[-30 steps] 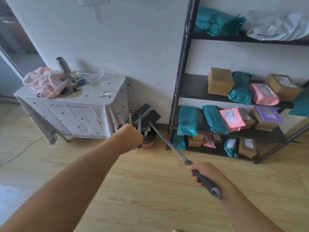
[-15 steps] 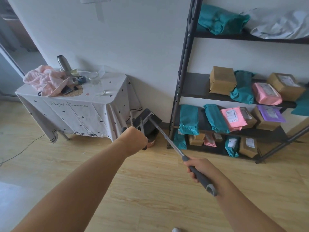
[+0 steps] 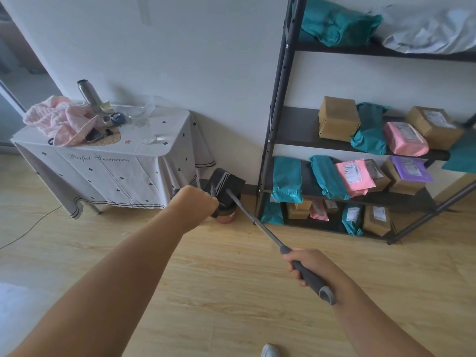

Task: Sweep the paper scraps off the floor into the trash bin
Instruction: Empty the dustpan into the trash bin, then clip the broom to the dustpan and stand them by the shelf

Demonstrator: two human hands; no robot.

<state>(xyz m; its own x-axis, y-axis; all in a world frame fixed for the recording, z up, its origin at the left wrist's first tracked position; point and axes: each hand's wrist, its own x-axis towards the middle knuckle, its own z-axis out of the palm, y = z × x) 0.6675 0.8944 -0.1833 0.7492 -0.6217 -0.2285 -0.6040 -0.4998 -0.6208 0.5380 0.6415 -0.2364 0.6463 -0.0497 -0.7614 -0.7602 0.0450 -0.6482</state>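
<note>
A black dustpan (image 3: pixel 226 182) with a comb edge is tipped over a small brown trash bin (image 3: pixel 227 217) by the wall. Its long grey handle (image 3: pixel 260 226) runs back to my right hand (image 3: pixel 307 264), which grips the dark foam end. My left hand (image 3: pixel 195 202) is closed on a thin dark handle, apparently the broom's, right in front of the bin. The broom head is hidden behind my hand. The bin's inside is covered by the dustpan, and no paper scraps show on the floor.
A small table (image 3: pixel 144 161) with a white cloth stands left of the bin, holding a pink towel, a flask and a phone. A black shelf rack (image 3: pixel 273 124) with parcels stands right of it. A cable (image 3: pixel 28 229) lies on the wooden floor at left.
The dustpan has tipped further over the bin and now covers the scraps seen inside it. Both hands have shifted slightly forward towards the bin.
</note>
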